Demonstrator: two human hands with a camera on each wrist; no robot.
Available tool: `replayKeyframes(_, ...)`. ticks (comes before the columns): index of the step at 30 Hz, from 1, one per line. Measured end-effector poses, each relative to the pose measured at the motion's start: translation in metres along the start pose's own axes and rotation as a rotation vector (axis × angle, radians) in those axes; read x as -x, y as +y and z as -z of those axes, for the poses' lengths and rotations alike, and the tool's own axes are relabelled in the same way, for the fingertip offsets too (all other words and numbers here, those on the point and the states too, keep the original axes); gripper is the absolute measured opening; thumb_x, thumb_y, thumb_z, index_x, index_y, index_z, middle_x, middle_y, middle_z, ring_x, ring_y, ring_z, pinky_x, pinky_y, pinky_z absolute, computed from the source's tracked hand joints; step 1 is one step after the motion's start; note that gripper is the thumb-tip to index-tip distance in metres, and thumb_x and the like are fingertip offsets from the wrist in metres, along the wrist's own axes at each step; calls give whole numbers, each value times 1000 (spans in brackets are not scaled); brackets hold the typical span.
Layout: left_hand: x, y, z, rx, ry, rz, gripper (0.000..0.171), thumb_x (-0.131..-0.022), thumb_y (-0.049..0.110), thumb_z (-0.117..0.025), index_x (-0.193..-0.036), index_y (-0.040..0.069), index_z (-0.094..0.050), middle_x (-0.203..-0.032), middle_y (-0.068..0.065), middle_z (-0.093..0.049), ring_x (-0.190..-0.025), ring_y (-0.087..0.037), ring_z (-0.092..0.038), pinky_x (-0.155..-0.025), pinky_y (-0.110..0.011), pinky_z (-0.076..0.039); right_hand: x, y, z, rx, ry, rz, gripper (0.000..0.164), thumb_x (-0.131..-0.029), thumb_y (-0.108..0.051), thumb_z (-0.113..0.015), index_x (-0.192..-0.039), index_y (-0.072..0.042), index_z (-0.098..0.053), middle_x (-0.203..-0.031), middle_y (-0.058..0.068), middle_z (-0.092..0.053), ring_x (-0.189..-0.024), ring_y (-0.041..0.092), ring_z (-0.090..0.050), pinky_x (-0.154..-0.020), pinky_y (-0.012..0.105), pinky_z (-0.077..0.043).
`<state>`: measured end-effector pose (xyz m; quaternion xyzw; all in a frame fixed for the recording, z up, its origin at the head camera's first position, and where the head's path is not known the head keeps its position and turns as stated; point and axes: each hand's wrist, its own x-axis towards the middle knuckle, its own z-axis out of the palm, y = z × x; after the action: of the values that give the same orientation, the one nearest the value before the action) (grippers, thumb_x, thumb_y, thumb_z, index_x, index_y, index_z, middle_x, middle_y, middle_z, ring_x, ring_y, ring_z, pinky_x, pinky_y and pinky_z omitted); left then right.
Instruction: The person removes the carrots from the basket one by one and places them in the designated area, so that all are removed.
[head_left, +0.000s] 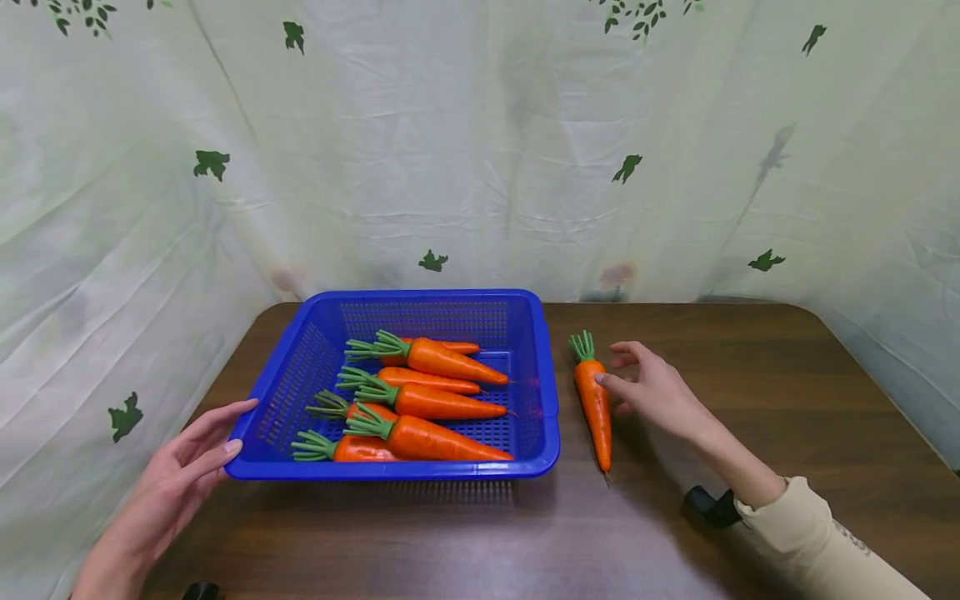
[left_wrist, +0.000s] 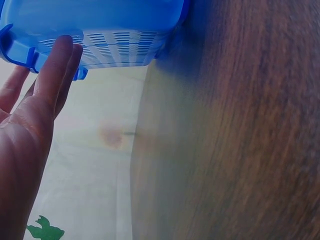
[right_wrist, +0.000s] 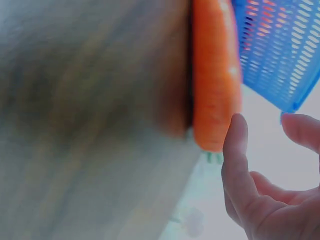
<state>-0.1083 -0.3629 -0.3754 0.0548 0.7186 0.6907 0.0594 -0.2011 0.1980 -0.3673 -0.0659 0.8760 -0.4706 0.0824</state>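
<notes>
A blue plastic basket (head_left: 397, 472) holds several orange carrots (head_left: 450, 402), their green stem ends toward the left. My left hand (head_left: 183, 475) is at the basket's near left corner, thumb and fingertips right at the rim. In the left wrist view its extended fingers (left_wrist: 54, 70) lie along the basket's outer side (left_wrist: 105, 20). To the right of the basket, a single carrot (head_left: 594, 408) lies on the table, green top pointing away. My right hand (head_left: 660, 396) is beside it with thumb and fingers apart; the thumb overlaps the carrot in the head view.
The brown wooden table (head_left: 750, 375) has its far edge against a pale curtain (head_left: 480, 167) with green leaf and bird-like prints. Black straps (head_left: 712, 506) show at the wrists. Table surface extends to the right of the loose carrot and in front of the basket.
</notes>
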Motion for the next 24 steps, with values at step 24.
replayKeyframes(24, 3, 0, -1, 37, -31, -33, 45, -105, 5, -39, -150, 9, -38, -140, 3, -48, -117, -12, -58, -88, -30, -54, 13, -48, -19, -6, 35, 402, 46, -95, -25, -68, -138, -19, -52, -130, 0, -56, -110, 17, -58, -84, 38, -55)
